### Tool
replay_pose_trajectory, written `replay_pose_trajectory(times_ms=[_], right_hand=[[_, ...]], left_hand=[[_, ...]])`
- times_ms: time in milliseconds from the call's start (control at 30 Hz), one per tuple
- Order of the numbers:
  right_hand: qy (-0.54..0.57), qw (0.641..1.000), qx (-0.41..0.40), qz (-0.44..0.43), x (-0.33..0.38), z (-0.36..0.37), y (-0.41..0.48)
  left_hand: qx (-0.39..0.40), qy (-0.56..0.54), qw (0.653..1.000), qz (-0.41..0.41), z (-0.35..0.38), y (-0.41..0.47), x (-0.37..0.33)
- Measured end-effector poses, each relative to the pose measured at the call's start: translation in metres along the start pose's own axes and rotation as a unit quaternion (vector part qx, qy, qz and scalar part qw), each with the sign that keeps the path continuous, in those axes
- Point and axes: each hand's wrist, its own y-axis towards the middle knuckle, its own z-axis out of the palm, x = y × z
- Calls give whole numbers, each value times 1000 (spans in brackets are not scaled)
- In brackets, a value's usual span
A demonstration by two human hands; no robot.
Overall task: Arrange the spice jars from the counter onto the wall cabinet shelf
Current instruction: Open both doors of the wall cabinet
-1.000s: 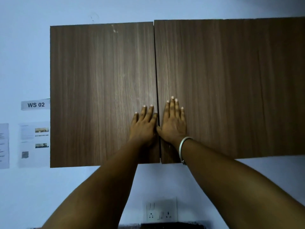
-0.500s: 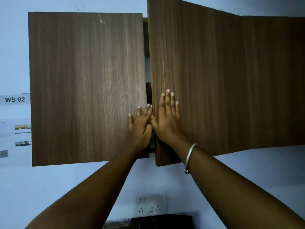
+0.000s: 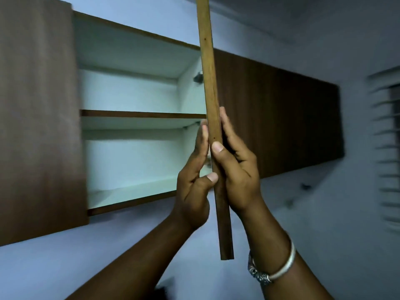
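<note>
The brown wood-grain cabinet door [image 3: 211,100] stands open and is seen edge-on, as a narrow upright strip in the middle of the view, leaning a little. Both hands have it between them, in its lower half. The left hand [image 3: 193,182] is on the inner side: its fingers lie nearly straight up along the inner face, and its thumb is bent onto the narrow front edge, so the door is pinched between thumb and fingers. The right hand [image 3: 238,169] is on the outer side. Its fingers stretch up along the outer face and its thumb presses on the same front edge, a little above the left thumb. On the right wrist sits a silver metal bangle [image 3: 285,265].

Behind the door, the wall cabinet [image 3: 129,89] with its pale white inside is open to the view. Its thin, brown-edged middle shelf [image 3: 140,114] runs level across and divides the inside into an upper and a lower compartment. The fingertips of the left hand are in front of the right end of this shelf. A small metal hinge [image 3: 198,77] shows on the right inner wall, just beside the door's edge.

To the left another brown door [image 3: 36,115] is closed, and to the right more dark brown door fronts [image 3: 281,126] run along the bluish wall [image 3: 108,245]. At the far right edge are window slats [image 3: 387,148] — blurred.
</note>
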Motion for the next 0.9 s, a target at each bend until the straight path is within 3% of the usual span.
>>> replay_pose_trajectory(times_ms=[200,367,600,767,900], right_hand=[[-19,994,-50,93,32,-98,-4],[-90,975,-121,162,44,-167,2],[-121,935,-244,229,30,-237,21],[-116,930,-277,214,14,-249,23],[-201,920,-294,165,14,-232,21]], left_hand=[[12,71,992,100,109,24,28],[-7,127,989,76,186,38,52],[57,220,972,59,244,61,92],[63,262,961,67,248,64,104],[115,211,970,44,231,63,90]])
